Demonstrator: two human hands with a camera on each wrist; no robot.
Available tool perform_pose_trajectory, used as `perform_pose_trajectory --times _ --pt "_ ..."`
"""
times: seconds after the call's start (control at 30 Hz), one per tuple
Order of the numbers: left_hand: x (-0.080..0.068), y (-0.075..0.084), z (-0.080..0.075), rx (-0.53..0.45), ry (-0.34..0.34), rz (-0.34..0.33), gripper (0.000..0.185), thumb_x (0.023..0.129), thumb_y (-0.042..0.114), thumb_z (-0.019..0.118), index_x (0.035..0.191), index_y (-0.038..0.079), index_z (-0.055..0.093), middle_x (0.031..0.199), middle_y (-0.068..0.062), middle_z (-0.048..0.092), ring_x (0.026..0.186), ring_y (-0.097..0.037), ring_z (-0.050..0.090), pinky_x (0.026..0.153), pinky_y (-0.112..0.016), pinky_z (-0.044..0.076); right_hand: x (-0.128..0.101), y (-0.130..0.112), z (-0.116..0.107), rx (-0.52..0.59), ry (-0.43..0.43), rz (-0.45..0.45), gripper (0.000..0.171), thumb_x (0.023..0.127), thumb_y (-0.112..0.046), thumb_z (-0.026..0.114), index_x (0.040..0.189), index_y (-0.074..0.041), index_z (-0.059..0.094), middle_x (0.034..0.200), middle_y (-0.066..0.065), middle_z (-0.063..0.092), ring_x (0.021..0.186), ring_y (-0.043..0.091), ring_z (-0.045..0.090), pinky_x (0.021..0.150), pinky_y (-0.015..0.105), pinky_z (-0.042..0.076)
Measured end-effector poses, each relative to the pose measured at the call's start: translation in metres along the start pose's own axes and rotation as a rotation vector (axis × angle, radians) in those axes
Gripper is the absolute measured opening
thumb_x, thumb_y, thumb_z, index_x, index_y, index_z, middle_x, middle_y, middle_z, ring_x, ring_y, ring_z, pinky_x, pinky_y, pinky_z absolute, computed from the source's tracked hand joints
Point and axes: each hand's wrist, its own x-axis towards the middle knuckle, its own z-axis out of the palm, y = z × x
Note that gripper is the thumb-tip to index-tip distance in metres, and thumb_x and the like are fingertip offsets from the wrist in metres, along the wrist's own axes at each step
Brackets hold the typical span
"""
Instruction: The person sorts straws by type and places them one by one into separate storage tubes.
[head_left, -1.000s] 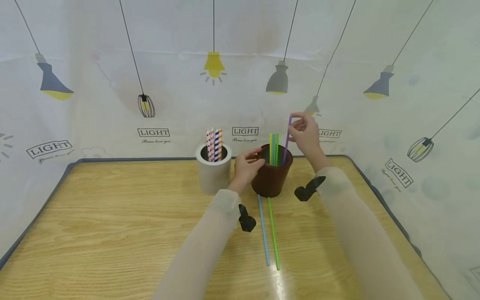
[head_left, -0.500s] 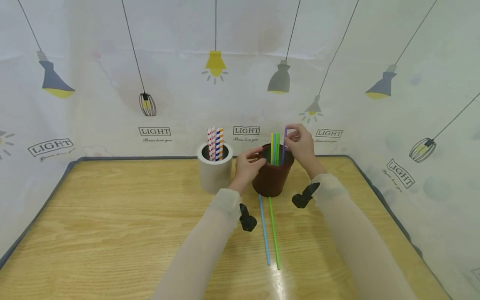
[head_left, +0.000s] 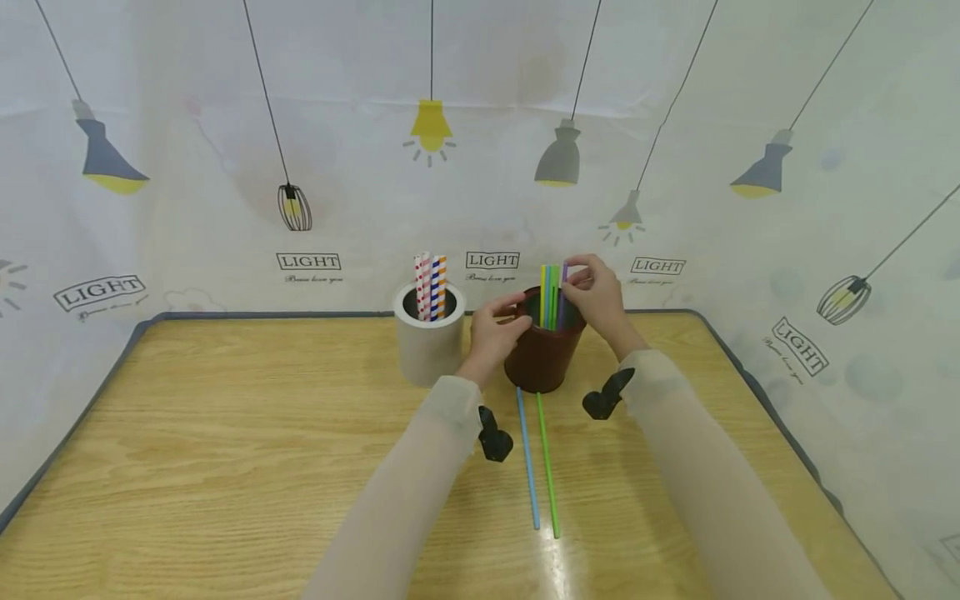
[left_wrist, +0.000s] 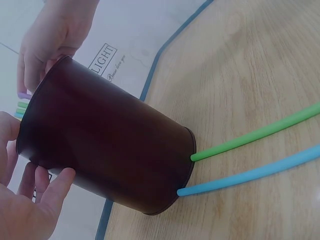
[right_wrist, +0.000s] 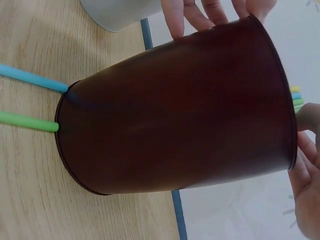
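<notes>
In the head view, a dark brown cup (head_left: 542, 360) stands upright near the table's back edge. My left hand (head_left: 493, 335) grips its left side at the rim, thumb at the front in the left wrist view. My right hand (head_left: 600, 302) pinches a purple straw (head_left: 562, 313) near its top. Its lower part is inside the brown cup, beside yellow, blue and green straws (head_left: 552, 297). In the right wrist view, the cup wall hides the straws' lower ends.
Left of the brown cup stands a white cup (head_left: 429, 354) with several patterned straws (head_left: 431, 287). A blue straw (head_left: 528, 462) and a green straw (head_left: 548, 467) lie on the wooden table (head_left: 247, 442) in front. A printed backdrop (head_left: 360, 167) rises behind.
My right hand has moved down and left, lowering the purple straw deeper into the brown cup and nearer the other straws. The left hand has stayed at the cup.
</notes>
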Motion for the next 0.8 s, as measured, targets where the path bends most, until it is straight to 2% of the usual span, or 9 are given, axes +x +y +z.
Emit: perform_pose_trajectory --times 0.3,0.43,0.6,0.8 --pt "0.001 -0.001 0.0 -0.004 0.001 0.0 0.038 0.076 0.002 0.064 0.113 0.012 0.066 0.105 -0.01 0.059 0.091 -0.02 0.059 0.06 -0.031 0.051 0.0 -0.002 0.0 -0.026 -0.045 -0.002 0.031 0.084 -0.005 0.061 0.115 -0.003 0.054 0.091 0.019 0.061 0.083 0.029 0.059 0.074 0.039 0.049" --pt "0.002 -0.002 0.0 -0.008 0.002 -0.001 0.038 0.076 0.003 0.065 0.113 0.013 0.066 0.104 -0.01 0.06 0.09 -0.02 0.059 0.061 -0.031 0.052 0.001 -0.002 -0.003 -0.04 -0.061 -0.017 0.031 0.084 -0.005 0.06 0.114 -0.001 0.056 0.09 0.019 0.062 0.08 0.027 0.06 0.069 0.035 0.051" --pt "0.001 -0.002 0.001 -0.008 -0.001 0.0 0.039 0.076 0.003 0.065 0.113 0.012 0.066 0.105 -0.01 0.06 0.09 -0.02 0.059 0.057 -0.027 0.05 0.001 -0.008 -0.011 0.018 -0.125 -0.003 0.032 0.085 -0.004 0.057 0.117 0.002 0.056 0.093 0.022 0.06 0.078 0.025 0.06 0.062 0.027 0.053" --pt "0.0 0.0 0.0 -0.002 -0.003 0.004 0.039 0.076 0.002 0.064 0.113 0.012 0.066 0.105 -0.01 0.059 0.091 -0.02 0.059 0.058 -0.029 0.051 0.005 -0.009 -0.022 0.111 -0.198 0.051 0.037 0.088 -0.005 0.054 0.123 0.006 0.05 0.097 0.022 0.055 0.086 0.031 0.059 0.066 0.034 0.054"
